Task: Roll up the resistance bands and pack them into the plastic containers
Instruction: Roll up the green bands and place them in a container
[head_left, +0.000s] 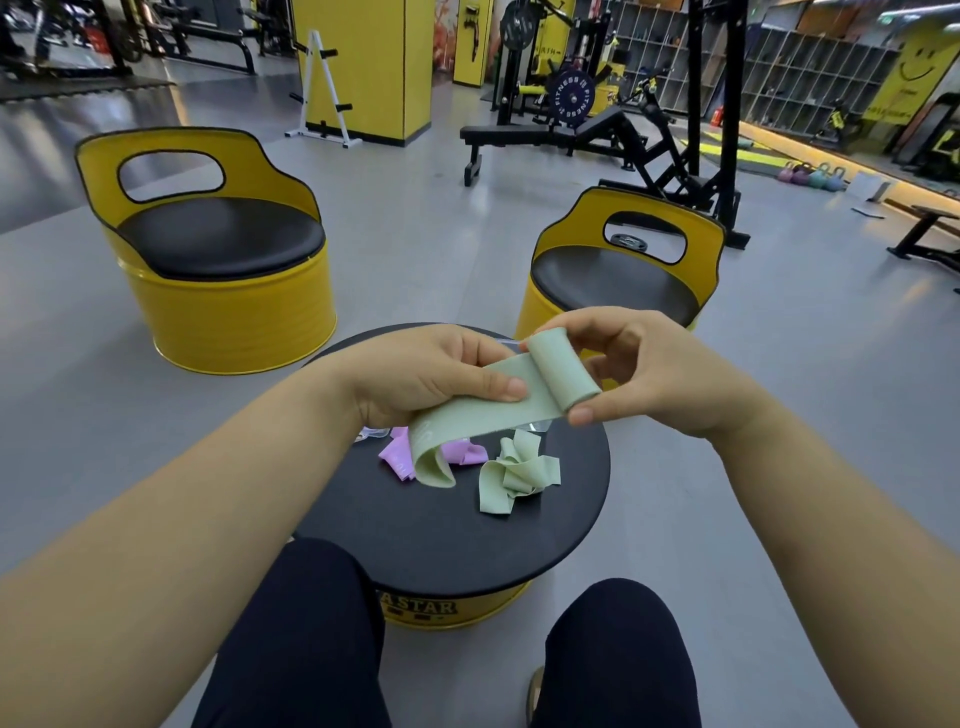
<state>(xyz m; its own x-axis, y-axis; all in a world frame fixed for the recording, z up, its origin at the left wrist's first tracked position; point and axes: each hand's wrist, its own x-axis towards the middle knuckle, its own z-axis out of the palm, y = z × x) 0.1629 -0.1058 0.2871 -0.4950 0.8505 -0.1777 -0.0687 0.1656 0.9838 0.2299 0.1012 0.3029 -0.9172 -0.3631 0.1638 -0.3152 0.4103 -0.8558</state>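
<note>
A pale green resistance band (483, 410) is held in the air above the round black table (447, 540). Its right end is wound into a small roll (561, 371), pinched between the thumb and fingers of my right hand (639, 374). My left hand (426, 374) holds the flat stretch of the same band, thumb on top, and the free end droops toward the table. A second green band (514, 475) lies crumpled on the table. A pink band (400, 454) lies beside it, partly hidden. Bits of clear plastic (371, 434) show under my left hand.
Two yellow barrel chairs with black seats stand beyond the table, one at the left (218, 249), one at the right (618, 270). My knees (311, 623) are close against the table's near edge. Gym benches and racks (597, 130) fill the background.
</note>
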